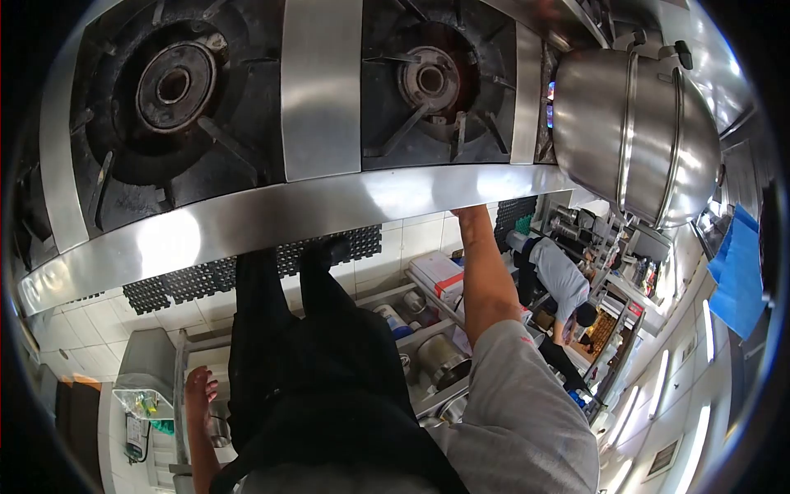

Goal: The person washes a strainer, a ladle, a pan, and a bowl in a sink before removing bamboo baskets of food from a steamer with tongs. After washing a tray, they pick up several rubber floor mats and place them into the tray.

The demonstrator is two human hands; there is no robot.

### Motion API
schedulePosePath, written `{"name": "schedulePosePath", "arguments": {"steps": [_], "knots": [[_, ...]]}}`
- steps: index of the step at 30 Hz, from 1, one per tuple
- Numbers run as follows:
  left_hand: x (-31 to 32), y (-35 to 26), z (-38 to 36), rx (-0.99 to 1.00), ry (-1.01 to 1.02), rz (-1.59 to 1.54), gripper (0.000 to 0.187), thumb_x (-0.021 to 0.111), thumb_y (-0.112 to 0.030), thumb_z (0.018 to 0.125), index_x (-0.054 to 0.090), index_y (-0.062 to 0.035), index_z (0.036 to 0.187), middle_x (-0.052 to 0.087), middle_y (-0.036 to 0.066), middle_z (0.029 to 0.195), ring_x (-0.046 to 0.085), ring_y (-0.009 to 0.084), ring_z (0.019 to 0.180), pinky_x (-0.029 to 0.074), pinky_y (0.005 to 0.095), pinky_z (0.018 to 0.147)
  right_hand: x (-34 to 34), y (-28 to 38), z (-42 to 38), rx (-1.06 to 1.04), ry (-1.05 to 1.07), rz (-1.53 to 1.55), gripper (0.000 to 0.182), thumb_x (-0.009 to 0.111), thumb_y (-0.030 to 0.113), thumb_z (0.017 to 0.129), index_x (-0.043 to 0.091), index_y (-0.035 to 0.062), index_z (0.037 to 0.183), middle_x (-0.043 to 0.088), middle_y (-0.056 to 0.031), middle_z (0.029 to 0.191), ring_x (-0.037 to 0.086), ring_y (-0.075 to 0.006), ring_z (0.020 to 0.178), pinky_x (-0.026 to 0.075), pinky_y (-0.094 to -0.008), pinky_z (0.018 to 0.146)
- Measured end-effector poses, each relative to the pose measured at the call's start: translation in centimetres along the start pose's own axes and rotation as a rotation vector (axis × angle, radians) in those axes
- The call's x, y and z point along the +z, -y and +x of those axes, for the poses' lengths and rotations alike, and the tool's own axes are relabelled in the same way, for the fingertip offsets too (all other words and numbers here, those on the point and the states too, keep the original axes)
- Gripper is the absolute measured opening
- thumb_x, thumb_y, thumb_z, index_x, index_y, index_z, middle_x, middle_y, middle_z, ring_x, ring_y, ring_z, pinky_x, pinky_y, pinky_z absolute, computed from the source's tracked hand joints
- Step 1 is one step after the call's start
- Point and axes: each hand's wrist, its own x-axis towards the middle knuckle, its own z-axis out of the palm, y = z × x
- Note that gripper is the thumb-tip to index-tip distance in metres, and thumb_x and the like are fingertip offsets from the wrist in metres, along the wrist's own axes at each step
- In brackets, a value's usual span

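At the lower left, my left hand (200, 393) hangs beside my body, its fingers loosely bent and apart, with nothing in them. Reaching forward, my right arm ends at the front edge of the steel stove (317, 202). Only the wrist and a bit of my right hand (470, 213) show there; the fingers are hidden under the edge, and what they touch cannot be seen. Above that edge are a left burner (174, 87) and a right burner (429, 80), both with black grates and no visible flame.
Large steel pots (592, 132) stand right of the burners. A black perforated mat (206, 276) lies on the tiled floor. Behind me, shelving holds a steel pot (443, 362) and a white box (434, 272). A grey bin (151, 362) stands left. Another person (559, 272) bends over at the right.
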Motion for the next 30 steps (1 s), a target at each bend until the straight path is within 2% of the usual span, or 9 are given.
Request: {"name": "schedulePosePath", "arguments": {"steps": [6,11,13,16,19,23,25,27,30], "knots": [[0.6,-1.1,-0.4,0.005,0.034,0.005,0.039,0.058,-0.039,0.100,0.059,-0.0146,0.131,0.064,0.003,0.119,0.064,0.0188,0.099,0.050,0.0371,0.083,0.3,0.8,-1.3,0.063,0.043,-0.066,0.039,0.051,0.050,0.098,0.063,0.0143,0.109,0.069,-0.0045,0.091,0.071,-0.0232,0.074,0.062,-0.0413,0.058],[0.9,-1.4,-0.3,-0.007,0.031,0.020,0.040,0.059,-0.041,0.100,0.060,-0.0147,0.129,0.065,0.003,0.118,0.065,0.0186,0.099,0.050,0.0370,0.082,2.0,0.3,-1.0,0.088,-0.053,0.075,0.023,0.057,0.040,0.096,0.063,0.0205,0.085,0.057,0.0046,0.063,0.050,-0.0114,0.042,0.037,-0.0239,0.033],[0.9,-1.5,-0.4,-0.005,0.046,0.025,0.042,0.059,-0.043,0.100,0.059,-0.0156,0.131,0.064,0.003,0.120,0.064,0.0186,0.099,0.049,0.0370,0.082,2.0,0.2,-0.5,0.078,-0.160,0.072,0.023,0.057,0.039,0.096,0.063,0.0198,0.084,0.057,0.0042,0.063,0.051,-0.0119,0.043,0.039,-0.0243,0.034],[1.0,-1.3,-0.4,0.006,0.049,0.028,0.042,0.059,-0.043,0.099,0.059,-0.0154,0.131,0.064,0.003,0.118,0.064,0.0183,0.098,0.050,0.0368,0.081,0.2,0.9,0.1,0.155,-0.024,-0.012,0.038,0.051,0.049,0.098,0.064,0.0141,0.103,0.069,-0.0037,0.084,0.070,-0.0225,0.066,0.062,-0.0389,0.053],[1.0,-1.3,0.0,0.017,0.051,0.025,0.042,0.060,-0.043,0.099,0.059,-0.0148,0.130,0.064,0.002,0.117,0.065,0.0181,0.097,0.050,0.0364,0.081,0.1,1.1,-0.6,0.136,-0.046,-0.061,0.038,0.052,0.050,0.098,0.064,0.0144,0.102,0.070,-0.0036,0.085,0.070,-0.0228,0.067,0.062,-0.0393,0.054],[1.1,-1.5,0.1,0.037,0.059,0.008,0.041,0.060,-0.042,0.099,0.059,-0.0155,0.131,0.064,0.003,0.117,0.064,0.0180,0.098,0.050,0.0362,0.081,-1.3,0.4,1.1,0.144,0.174,0.078,0.038,0.052,0.049,0.098,0.065,0.0144,0.102,0.070,-0.0042,0.086,0.070,-0.0235,0.069,0.062,-0.0405,0.056],[1.2,-1.9,0.1,0.029,0.066,0.009,0.039,0.059,-0.040,0.099,0.059,-0.0164,0.130,0.064,0.003,0.117,0.064,0.0180,0.098,0.050,0.0362,0.082,-0.9,0.5,0.3,0.144,0.161,0.087,0.037,0.051,0.048,0.099,0.065,0.0138,0.103,0.070,-0.0045,0.087,0.070,-0.0238,0.071,0.062,-0.0414,0.058],[1.1,-2.1,-0.1,0.027,0.070,0.011,0.038,0.059,-0.039,0.099,0.059,-0.0171,0.130,0.064,0.003,0.117,0.065,0.0181,0.098,0.050,0.0362,0.082,0.4,0.6,-0.8,0.127,0.138,0.066,0.025,0.056,0.039,0.097,0.064,0.0168,0.089,0.063,0.0009,0.072,0.060,-0.0164,0.057,0.052,-0.0314,0.047],[1.0,-2.2,0.1,0.007,0.070,0.047,0.038,0.060,-0.038,0.099,0.059,-0.0176,0.130,0.064,0.002,0.118,0.065,0.0182,0.096,0.051,0.0364,0.080,2.7,0.7,-2.8,0.036,0.147,0.043,0.020,0.060,0.033,0.095,0.064,0.0180,0.082,0.058,0.0029,0.064,0.055,-0.0139,0.051,0.049,-0.0284,0.045]]}}
